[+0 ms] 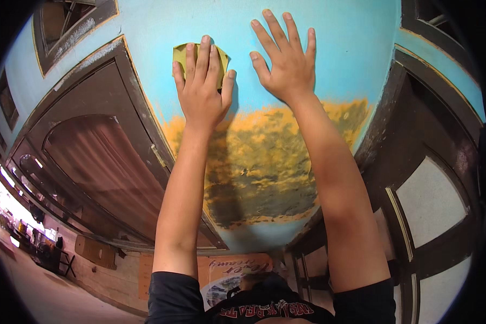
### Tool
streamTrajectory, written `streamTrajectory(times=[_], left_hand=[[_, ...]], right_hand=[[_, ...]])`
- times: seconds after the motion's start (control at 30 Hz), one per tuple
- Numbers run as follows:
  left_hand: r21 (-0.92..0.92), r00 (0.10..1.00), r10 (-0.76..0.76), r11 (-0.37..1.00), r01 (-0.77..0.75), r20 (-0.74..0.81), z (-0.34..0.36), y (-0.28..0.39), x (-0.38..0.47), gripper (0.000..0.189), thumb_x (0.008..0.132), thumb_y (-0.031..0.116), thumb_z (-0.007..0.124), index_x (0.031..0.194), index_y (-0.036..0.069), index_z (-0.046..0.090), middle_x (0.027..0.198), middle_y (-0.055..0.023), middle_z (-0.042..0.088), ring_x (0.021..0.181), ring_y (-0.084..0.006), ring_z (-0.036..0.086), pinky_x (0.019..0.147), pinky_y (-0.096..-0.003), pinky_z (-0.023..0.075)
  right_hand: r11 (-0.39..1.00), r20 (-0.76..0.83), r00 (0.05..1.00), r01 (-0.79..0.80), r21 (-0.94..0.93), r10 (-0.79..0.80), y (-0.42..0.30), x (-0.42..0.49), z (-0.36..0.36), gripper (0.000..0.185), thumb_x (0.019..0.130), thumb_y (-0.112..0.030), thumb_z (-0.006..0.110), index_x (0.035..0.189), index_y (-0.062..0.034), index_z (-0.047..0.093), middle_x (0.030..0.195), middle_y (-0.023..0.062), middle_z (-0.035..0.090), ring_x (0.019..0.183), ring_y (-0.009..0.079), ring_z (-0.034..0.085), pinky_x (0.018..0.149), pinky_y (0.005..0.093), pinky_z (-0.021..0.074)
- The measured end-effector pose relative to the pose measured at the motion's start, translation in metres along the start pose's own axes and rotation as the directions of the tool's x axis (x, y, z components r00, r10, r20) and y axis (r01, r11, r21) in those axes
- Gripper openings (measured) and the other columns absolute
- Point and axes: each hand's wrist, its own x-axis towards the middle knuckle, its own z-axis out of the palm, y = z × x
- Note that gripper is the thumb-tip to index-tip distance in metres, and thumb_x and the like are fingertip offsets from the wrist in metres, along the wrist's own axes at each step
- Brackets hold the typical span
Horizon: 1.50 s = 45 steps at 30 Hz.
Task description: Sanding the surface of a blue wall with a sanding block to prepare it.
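Note:
My left hand (202, 87) lies against a turquoise painted wall (348, 69), fingers spread over a yellow-green sheet, apparently sandpaper (180, 53). The sheet sits between the palm and the wall, its folded edges showing around the fingers. To the right, my right hand (288, 67) rests on the bare paint, fingers wide apart and holding nothing. Below both hands spreads a rough patch (263, 162) of orange and dark grey, where the turquoise coat is absent. My left forearm casts a shadow across that patch.
A brown door with a curtained panel (101, 141) flanks the wall on the left. On the right stands a dark door frame with pale panels (433, 202). A latch (159, 156) sticks out at the left frame. Cardboard (95, 251) lies lower left.

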Motion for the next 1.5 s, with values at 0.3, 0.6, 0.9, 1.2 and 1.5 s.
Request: streamTrajectory(times=[0.3,0.6,0.9,1.2,1.5], left_hand=[[-0.057,0.996,0.025,0.998,-0.020,0.087,0.000,-0.001,-0.064,0.051,0.100,0.037,0.060,0.146,0.014,0.060,0.162,-0.0061,0.046,0.153,-0.0311,0.036,0.125,-0.0521,0.0169],[-0.109,0.998,0.038,0.993,-0.033,0.049,-0.003,0.008,-0.063,0.055,0.097,0.034,0.064,0.146,0.011,0.058,0.162,-0.0081,0.045,0.153,-0.0313,0.035,0.124,-0.0522,0.0199],[-0.125,0.984,0.162,0.981,-0.152,0.077,-0.009,-0.001,-0.003,0.053,0.096,0.028,0.065,0.147,0.015,0.058,0.161,-0.0081,0.046,0.152,-0.0319,0.037,0.124,-0.0507,0.0203],[-0.127,0.968,0.214,0.972,-0.198,0.128,-0.006,-0.006,-0.055,0.050,0.095,0.030,0.066,0.143,0.016,0.062,0.160,-0.0083,0.047,0.152,-0.0310,0.039,0.124,-0.0519,0.0182],[-0.118,0.995,0.079,0.990,-0.071,0.067,-0.002,0.024,-0.054,0.055,0.097,0.037,0.064,0.145,0.012,0.058,0.161,-0.0071,0.046,0.151,-0.0302,0.039,0.125,-0.0520,0.0165]], right_hand=[[0.998,0.111,0.993,0.048,-0.029,-0.045,-0.005,0.008,-0.020,0.063,0.096,-0.040,0.059,0.155,-0.0209,0.048,0.167,0.0051,0.035,0.155,0.0331,0.029,0.122,0.0663,0.0194],[0.999,0.133,0.990,0.040,-0.026,-0.036,-0.004,0.006,-0.021,0.062,0.097,-0.041,0.058,0.154,-0.0214,0.048,0.167,0.0047,0.035,0.154,0.0329,0.031,0.122,0.0655,0.0199],[0.998,0.094,0.994,0.059,-0.011,-0.058,-0.004,0.005,-0.023,0.063,0.094,-0.040,0.060,0.153,-0.0193,0.050,0.167,0.0063,0.035,0.153,0.0337,0.031,0.121,0.0656,0.0214],[0.998,0.116,0.992,0.055,0.014,-0.056,-0.008,0.006,-0.022,0.059,0.096,-0.040,0.058,0.151,-0.0198,0.052,0.165,0.0062,0.039,0.152,0.0336,0.034,0.120,0.0655,0.0226],[0.998,0.087,0.995,0.047,0.036,-0.050,-0.002,0.004,-0.021,0.061,0.095,-0.041,0.060,0.152,-0.0219,0.051,0.166,0.0045,0.037,0.152,0.0312,0.034,0.121,0.0656,0.0224]])
